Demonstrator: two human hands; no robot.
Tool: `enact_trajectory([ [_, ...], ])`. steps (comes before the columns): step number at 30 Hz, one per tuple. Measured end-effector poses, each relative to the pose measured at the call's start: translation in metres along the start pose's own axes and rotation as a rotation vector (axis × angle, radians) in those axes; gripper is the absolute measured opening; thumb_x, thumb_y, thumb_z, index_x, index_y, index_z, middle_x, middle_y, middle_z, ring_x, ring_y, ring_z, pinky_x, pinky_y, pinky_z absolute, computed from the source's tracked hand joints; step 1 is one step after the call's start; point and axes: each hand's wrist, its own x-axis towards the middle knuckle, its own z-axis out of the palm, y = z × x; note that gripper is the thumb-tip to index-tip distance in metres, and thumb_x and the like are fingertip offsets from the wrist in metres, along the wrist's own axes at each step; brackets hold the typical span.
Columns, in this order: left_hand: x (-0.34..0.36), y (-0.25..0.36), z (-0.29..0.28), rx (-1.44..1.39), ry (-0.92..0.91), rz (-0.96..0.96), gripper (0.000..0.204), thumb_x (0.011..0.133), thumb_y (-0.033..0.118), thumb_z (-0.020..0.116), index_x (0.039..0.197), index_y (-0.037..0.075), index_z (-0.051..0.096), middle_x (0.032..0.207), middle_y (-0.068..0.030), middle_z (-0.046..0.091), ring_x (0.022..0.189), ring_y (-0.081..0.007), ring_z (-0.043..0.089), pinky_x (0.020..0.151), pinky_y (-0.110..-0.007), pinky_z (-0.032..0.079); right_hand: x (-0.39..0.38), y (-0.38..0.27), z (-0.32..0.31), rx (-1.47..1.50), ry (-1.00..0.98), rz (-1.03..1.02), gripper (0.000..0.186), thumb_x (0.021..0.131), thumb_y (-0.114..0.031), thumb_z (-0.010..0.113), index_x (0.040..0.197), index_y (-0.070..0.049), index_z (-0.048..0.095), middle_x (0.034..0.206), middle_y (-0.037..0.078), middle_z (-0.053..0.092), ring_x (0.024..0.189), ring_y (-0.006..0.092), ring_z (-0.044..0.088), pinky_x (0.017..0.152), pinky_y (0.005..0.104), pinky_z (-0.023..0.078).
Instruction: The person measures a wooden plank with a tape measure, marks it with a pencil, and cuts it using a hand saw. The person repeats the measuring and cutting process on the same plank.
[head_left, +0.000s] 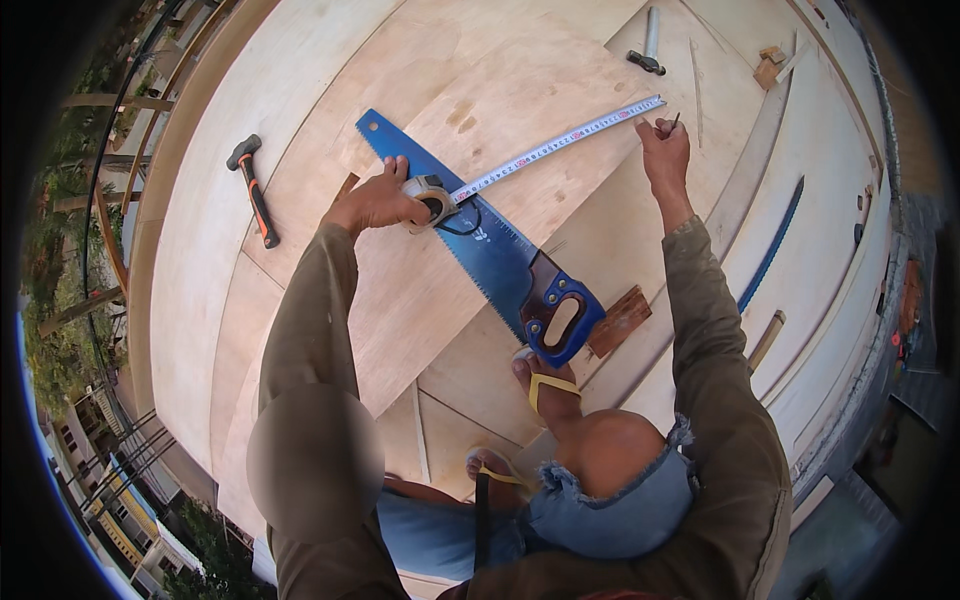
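Observation:
My left hand [382, 198] grips the case of a tape measure [432, 203], which rests on the blade of a blue hand saw [440, 225]. The white tape blade [560, 143] is drawn out to the far right across the plywood sheet [560, 205]. Close to its free end, my right hand [665, 155] is closed in a pinch, with a short, thin dark stick [676, 121] poking out of the fingers; its exact kind is too small to tell. The saw lies flat under the tape case, its blue handle [565, 315] toward my foot.
An orange-and-black hammer [256, 195] lies at left, another hammer [648, 45] at the far side. A brown wood offcut [620, 320] sits beside the saw handle. Further right are a dark blue curved strip [775, 245] and wood blocks [769, 70]. The decking ends in an edge at left.

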Motion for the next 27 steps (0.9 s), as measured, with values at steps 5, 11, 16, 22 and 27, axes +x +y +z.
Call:
enact_trajectory([
  [5, -0.001, 0.002, 0.0, 0.012, -0.005, 0.001, 0.128, 0.056, 0.05, 0.068, 0.16, -0.003, 0.016, 0.165, -0.0304, 0.015, 0.156, -0.0356, 0.016, 0.124, -0.053, 0.004, -0.14, 0.019, -0.002, 0.215, -0.467, 0.208, 0.048, 0.087, -0.035, 0.079, 0.096, 0.002, 0.051, 0.085, 0.008, 0.06, 0.082, 0.0168, 0.064, 0.074, 0.0309, 0.051],
  [11, 0.004, -0.001, 0.005, 0.053, 0.012, 0.003, 0.126, 0.058, 0.052, 0.068, 0.16, -0.004, 0.018, 0.165, -0.0306, 0.013, 0.156, -0.0364, 0.015, 0.124, -0.055, 0.005, -0.178, -0.006, 0.015, 0.249, -0.592, 0.128, 0.049, 0.085, -0.035, 0.081, 0.094, 0.002, 0.051, 0.09, 0.014, 0.067, 0.084, 0.0182, 0.067, 0.074, 0.0319, 0.053],
  [16, 0.006, -0.001, 0.004, 0.062, 0.006, 0.005, 0.126, 0.059, 0.052, 0.067, 0.16, -0.004, 0.016, 0.166, -0.0301, 0.012, 0.156, -0.0366, 0.016, 0.124, -0.055, 0.007, -0.186, -0.05, 0.031, -0.015, -0.54, 0.179, 0.064, 0.076, -0.04, 0.087, 0.103, 0.007, 0.054, 0.094, 0.02, 0.068, 0.086, 0.0278, 0.069, 0.076, 0.036, 0.054],
  [22, 0.001, 0.0, 0.006, 0.075, 0.039, -0.026, 0.124, 0.059, 0.053, 0.065, 0.161, -0.001, 0.02, 0.169, -0.0202, 0.012, 0.157, -0.028, 0.019, 0.123, -0.054, 0.007, -0.193, -0.055, 0.045, -0.023, -0.422, 0.227, 0.076, 0.069, -0.039, 0.091, 0.114, 0.008, 0.051, 0.098, 0.023, 0.067, 0.09, 0.0326, 0.069, 0.079, 0.0387, 0.055],
  [27, -0.013, 0.005, 0.012, 0.068, 0.112, 0.109, 0.09, 0.068, 0.051, 0.069, 0.138, -0.004, 0.055, 0.165, -0.0281, 0.018, 0.157, -0.0383, 0.009, 0.122, -0.06, 0.01, -0.193, -0.049, 0.049, -0.007, -0.39, 0.201, 0.077, 0.069, -0.038, 0.09, 0.115, 0.008, 0.048, 0.1, 0.024, 0.065, 0.091, 0.0329, 0.067, 0.081, 0.0389, 0.054],
])
